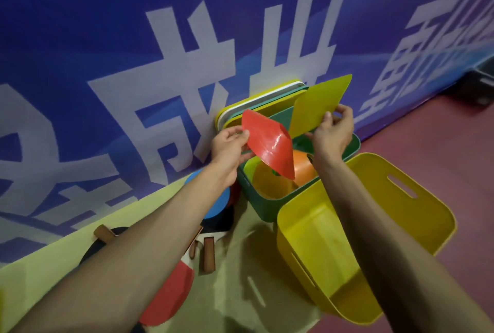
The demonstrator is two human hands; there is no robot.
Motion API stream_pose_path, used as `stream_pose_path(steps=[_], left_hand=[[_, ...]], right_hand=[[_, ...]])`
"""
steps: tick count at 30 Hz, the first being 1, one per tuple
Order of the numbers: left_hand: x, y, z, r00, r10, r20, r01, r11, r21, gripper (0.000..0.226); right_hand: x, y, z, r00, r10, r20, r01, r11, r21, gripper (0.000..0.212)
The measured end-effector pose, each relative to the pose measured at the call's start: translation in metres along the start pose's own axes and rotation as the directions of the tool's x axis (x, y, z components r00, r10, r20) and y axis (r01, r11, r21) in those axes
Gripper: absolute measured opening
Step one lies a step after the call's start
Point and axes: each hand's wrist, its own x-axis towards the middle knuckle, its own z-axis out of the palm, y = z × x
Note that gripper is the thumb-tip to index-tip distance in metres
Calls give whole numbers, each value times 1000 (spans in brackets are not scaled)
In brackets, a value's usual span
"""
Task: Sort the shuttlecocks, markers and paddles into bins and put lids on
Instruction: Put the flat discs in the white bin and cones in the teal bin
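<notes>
Just above the green bin (264,207), both arms reach forward, hands apart. The left hand (230,142) pinches a red marker (267,142) by its edge, tilted over the bin. The right hand (332,132), fingers curled, pinches a yellow marker (318,105) upright above the bin's far side. Inside the bin lies what looks like an orange marker (303,169). Paddles (171,292) lie left of the bin.
</notes>
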Motion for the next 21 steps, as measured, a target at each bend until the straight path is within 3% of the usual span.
stream_pose_path(steps=[3,5,7,10,12,16,21], left_hand=[[12,-25,0,996,-80,27,73,975,212,31],[18,-39,-5,1000,-7,22,-5,877,480,41],[20,-43,-8,996,78,34,-83,784,615,44],[23,-44,-15,988,141,56,-142,729,669,39],[25,-44,-21,986,157,48,-148,723,674,37],[27,-44,-36,984,175,28,-150,739,657,34],[18,-40,-54,985,170,-10,-125,765,632,30]], right_hand=[[9,4,-2,999,42,11,-43,998,54,20],[15,11,1,991,121,54,-126,989,82,19],[22,22,5,966,223,135,-232,971,60,18],[25,42,11,865,417,278,-402,909,-114,28],[24,54,14,826,484,290,-415,869,-268,38],[18,63,15,890,412,194,-284,836,-470,45],[-2,62,22,891,338,302,-172,868,-465,42]])
